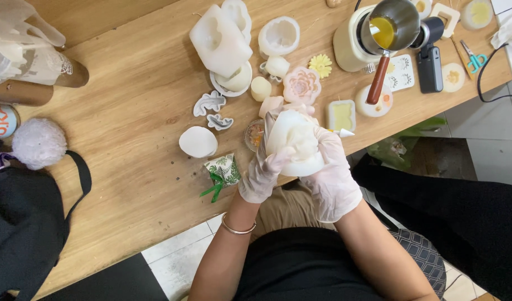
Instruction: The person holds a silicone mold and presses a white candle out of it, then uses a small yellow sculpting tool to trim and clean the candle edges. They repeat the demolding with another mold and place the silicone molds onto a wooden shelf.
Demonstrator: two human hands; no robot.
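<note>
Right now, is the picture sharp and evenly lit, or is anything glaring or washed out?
Head view: soft, even light, faint shadows on the table; the white mould in the left hand and right hand is washed out, detail lost; the metal pot shows glare; edges bend slightly, wide-lens.

- Two gloved hands, the left hand (265,170) and the right hand (331,173), share one white mould (296,142).
- One metal pot (391,25) with yellow liquid.
- One pair of scissors (474,60).
- Two flower shapes: one yellow flower (321,65), one pink flower (301,85).
- One fluffy pompom (38,143).
- One black bag (24,223).
- One bracelet (237,228).
</note>
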